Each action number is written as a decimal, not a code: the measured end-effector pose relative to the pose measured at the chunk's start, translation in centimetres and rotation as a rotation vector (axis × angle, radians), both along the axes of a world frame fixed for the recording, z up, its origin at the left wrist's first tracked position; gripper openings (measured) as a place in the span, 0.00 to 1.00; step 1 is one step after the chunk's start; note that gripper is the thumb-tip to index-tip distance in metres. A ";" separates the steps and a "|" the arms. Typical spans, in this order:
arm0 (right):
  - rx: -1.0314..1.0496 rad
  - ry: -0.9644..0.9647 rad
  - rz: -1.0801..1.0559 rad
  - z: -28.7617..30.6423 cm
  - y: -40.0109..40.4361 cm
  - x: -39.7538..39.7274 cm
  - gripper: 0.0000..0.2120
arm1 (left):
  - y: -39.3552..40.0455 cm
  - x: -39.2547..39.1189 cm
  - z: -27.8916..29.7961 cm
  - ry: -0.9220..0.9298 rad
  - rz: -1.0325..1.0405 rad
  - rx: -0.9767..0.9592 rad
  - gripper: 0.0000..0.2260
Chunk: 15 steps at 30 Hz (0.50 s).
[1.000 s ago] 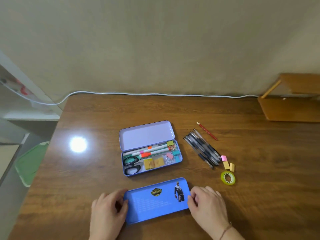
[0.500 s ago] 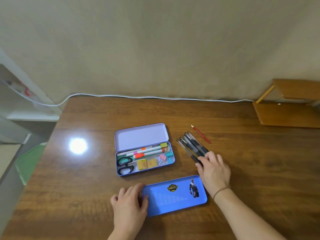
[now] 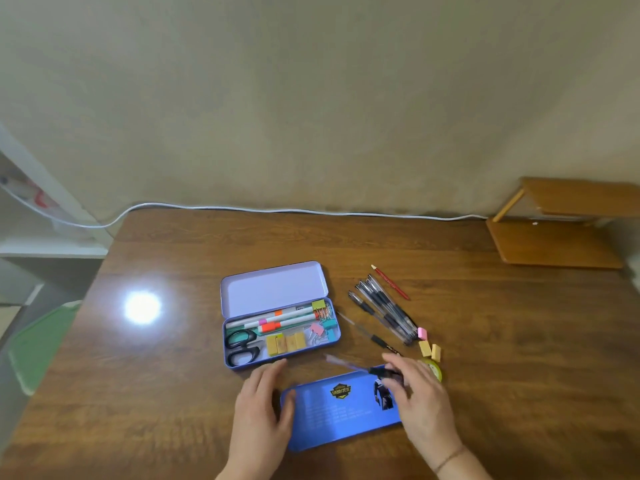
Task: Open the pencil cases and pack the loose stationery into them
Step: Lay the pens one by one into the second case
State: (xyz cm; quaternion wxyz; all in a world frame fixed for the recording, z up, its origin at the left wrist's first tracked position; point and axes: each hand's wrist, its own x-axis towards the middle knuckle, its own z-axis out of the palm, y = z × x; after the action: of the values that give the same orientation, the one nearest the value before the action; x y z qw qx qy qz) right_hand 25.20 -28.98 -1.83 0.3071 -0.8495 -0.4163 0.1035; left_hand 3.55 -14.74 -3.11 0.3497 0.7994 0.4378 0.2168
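A closed blue pencil case (image 3: 341,412) lies near the table's front edge. My left hand (image 3: 263,407) rests flat against its left end. My right hand (image 3: 420,393) hovers over its right end and grips a black pen (image 3: 353,366), blurred, with its tip pointing left. Behind it stands an open lilac tin case (image 3: 273,289) holding scissors, markers, erasers and clips. Right of that lie several loose black pens (image 3: 386,311), a red pencil (image 3: 391,283), a pink eraser (image 3: 422,333), two yellow erasers (image 3: 430,349) and a green tape roll (image 3: 437,370), partly hidden by my right hand.
The wooden table (image 3: 173,393) runs to a beige wall, with a white cable (image 3: 311,212) along its back edge. A small wooden shelf (image 3: 561,233) stands at the back right. A bright light glare (image 3: 142,306) shows on the left. A green mat lies on the floor to the left.
My right hand has come back from the pen pile to the blue case with one pen. One pen now lies apart from the pile. My left hand stayed at the case's left end.
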 end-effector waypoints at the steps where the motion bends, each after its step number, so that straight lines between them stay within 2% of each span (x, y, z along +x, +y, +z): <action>1: -0.018 -0.013 0.064 -0.5 -0.5 -0.5 0.18 | -0.2 0.0 -0.3 -0.043 0.007 -0.031 0.18; 5: -0.124 -0.171 0.250 -1.4 -0.8 -1.1 0.14 | -0.7 -0.4 -1.6 -0.014 -0.056 0.001 0.14; 9: -0.121 -0.164 0.277 -1.7 0.4 -1.7 0.12 | -0.8 -0.3 -2.4 0.112 -0.151 0.110 0.17; 15: -0.116 -0.136 0.253 -1.8 2.4 -2.5 0.11 | -0.8 0.1 -2.8 0.175 -0.161 0.218 0.14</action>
State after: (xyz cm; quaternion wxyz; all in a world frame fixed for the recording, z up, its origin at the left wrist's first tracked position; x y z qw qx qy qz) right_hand 22.66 -26.62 -3.68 0.2130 -0.8118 -0.5330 0.1074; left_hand 3.62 -15.56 -5.92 0.2376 0.8809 0.3749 0.1641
